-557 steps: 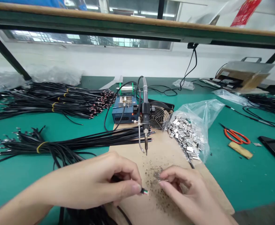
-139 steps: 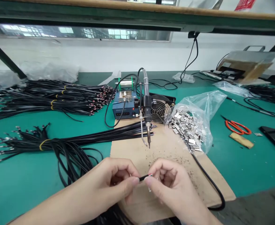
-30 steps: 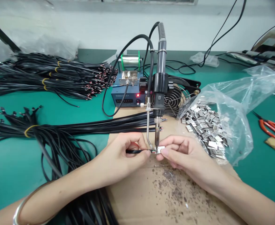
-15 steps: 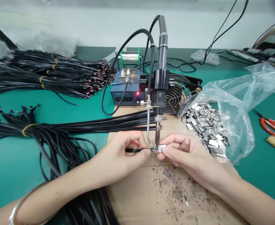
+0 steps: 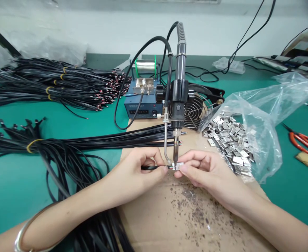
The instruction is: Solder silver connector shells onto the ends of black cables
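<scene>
Head view: your left hand [image 5: 142, 171] pinches the cable [image 5: 151, 168] and your right hand [image 5: 205, 171] the connector [image 5: 179, 165], both close at the iron [image 5: 179, 105], where either grip slipping could misalign them or burn you.

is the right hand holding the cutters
No, the right hand pinches a small metal piece, while the cutters lie on the green table.

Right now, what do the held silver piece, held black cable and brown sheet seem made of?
Silver piece: likely metal, shiny; bright silvery face. Black cable: rubber or plastic jacket, can't tell which; smooth, even black. Brown sheet: probably cardboard, matte; papery tan surface, dark specks.
</scene>
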### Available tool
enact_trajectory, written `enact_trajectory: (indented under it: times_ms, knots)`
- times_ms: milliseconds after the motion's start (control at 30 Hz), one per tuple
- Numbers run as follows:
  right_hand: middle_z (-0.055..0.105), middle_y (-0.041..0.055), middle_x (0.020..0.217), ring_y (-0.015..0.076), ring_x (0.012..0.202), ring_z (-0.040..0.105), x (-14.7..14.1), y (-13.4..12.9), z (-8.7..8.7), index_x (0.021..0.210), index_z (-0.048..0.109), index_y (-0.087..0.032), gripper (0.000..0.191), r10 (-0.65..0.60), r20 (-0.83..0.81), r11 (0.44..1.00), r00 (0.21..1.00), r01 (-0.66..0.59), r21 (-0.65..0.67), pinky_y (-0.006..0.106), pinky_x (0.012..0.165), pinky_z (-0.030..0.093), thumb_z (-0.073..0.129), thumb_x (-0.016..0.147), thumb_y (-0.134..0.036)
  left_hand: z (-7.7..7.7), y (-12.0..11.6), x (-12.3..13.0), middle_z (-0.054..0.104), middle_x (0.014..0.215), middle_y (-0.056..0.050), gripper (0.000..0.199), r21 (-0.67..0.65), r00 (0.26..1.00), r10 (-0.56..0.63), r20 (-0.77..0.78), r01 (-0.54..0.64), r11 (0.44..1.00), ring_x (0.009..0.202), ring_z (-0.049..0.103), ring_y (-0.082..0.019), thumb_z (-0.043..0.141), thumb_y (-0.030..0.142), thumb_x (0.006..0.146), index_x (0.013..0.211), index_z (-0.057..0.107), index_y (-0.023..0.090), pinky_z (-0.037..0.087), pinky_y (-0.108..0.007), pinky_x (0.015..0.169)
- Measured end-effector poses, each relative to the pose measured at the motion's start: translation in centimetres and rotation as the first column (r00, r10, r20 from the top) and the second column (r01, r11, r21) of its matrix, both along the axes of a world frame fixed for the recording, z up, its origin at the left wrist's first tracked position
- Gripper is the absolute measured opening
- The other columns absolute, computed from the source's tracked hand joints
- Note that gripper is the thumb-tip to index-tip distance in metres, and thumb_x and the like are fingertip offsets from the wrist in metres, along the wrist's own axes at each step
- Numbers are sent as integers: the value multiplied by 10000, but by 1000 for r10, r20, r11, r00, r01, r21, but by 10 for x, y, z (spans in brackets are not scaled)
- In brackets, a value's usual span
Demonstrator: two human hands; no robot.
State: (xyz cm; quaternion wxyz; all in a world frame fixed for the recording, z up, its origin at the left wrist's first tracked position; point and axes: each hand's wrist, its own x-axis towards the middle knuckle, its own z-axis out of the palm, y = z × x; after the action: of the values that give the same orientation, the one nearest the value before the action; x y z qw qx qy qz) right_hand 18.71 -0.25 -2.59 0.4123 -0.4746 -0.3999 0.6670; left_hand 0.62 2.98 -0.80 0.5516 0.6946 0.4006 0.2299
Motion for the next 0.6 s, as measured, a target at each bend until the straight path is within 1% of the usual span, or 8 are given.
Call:
enact_trajectory:
  times_ms: [133,333,600]
  knots:
    - [718,25,618,46,392,433,-1,1,2,741,669,-165,145,-11,29,1000,1000,11,-5,194,392,257,778,654,-204,0,1,1,370,488,89,180,-10,1000,-15,20,15,1000,446,265,-49,539,165,769,596,492,153,191,-176,410]
    - [718,21,610,35,383,427,0,-1,3,731,671,-159,131,-11,32,1000,999,11,0,184,385,256,771,648,-180,0,0,1,432,525,75,169,16,1000,3,6,-3,1000,471,321,-56,537,152,762,597,503,150,232,-176,433]
    - [719,14,616,33,392,455,1,-2,2,748,674,-161,113,0,26,1000,1000,0,2,170,384,274,758,676,-182,2,-1,1,384,496,86,180,4,1000,-4,-5,4,1000,454,284,-50,534,165,767,593,490,152,204,-173,417]
